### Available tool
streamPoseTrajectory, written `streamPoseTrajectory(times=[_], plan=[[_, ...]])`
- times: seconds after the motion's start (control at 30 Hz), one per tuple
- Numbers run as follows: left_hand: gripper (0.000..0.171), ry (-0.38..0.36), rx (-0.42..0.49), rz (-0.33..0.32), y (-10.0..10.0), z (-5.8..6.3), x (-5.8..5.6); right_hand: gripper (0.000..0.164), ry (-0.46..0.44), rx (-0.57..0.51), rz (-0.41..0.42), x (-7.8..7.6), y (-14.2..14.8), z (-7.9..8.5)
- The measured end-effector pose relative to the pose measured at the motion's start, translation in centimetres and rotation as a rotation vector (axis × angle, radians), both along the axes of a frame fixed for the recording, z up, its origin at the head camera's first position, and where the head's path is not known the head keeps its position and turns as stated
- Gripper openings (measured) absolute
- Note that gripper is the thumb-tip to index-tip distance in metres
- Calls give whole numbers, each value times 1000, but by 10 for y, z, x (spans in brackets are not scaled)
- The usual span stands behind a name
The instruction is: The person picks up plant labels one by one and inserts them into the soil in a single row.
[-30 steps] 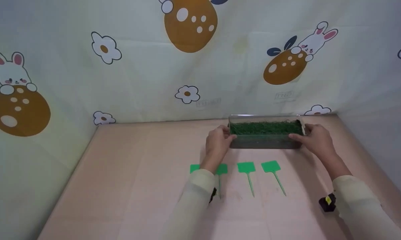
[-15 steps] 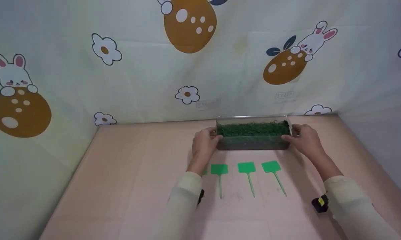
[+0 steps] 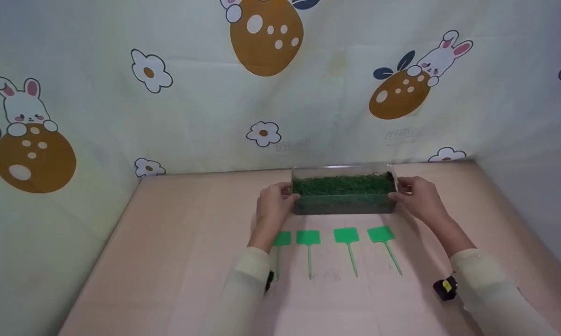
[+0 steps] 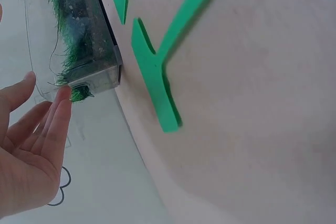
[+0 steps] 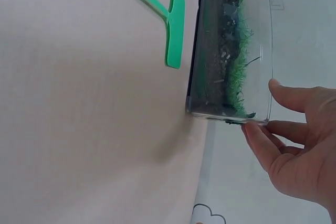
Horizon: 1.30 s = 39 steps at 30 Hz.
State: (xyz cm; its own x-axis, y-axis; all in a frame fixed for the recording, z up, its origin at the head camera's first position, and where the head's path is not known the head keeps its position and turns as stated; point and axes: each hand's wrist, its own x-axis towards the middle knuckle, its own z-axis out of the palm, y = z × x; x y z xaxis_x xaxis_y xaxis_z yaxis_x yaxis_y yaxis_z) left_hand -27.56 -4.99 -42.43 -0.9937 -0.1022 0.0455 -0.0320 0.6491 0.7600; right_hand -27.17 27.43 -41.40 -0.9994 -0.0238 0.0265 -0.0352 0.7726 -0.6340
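Note:
A clear plastic box (image 3: 343, 205), long and low, stands at the back of the table with green grass (image 3: 343, 185) inside it. Dark soil-like stuff shows through its wall (image 5: 212, 90) in the right wrist view. My left hand (image 3: 272, 207) grips the box's left end, thumb at the front corner and fingers at the end wall. At the right end, my right hand (image 3: 422, 200) holds it in the same way. Just in front lie several flat green plant labels (image 3: 308, 237) with thin stems; my left wrist partly covers the leftmost label (image 3: 282, 238).
The labels lie in a row, stems towards me, on the pale pinkish table (image 3: 177, 261). A printed cloth (image 3: 205, 107) with rabbits and flowers hangs behind the table and along its sides. A small black device (image 3: 446, 288) sits at my right sleeve.
Both hands have slid the box to the left and slightly towards me. The leftmost labels show more now as my left arm has shifted left. The labels have not moved.

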Motion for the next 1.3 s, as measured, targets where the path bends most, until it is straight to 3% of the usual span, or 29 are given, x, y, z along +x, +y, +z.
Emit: streamPoseTrajectory(times=[0.4,0.8,1.3], plan=[[37,3,-30,5,-11,2,8,52,22,9,46,2,-1,0],[37,17,-120,-12,-8,3,9,46,39,132,126,-6,6,6],[38,-13,48,-15,-15,3,13,44,40,163,158,-8,7,9]])
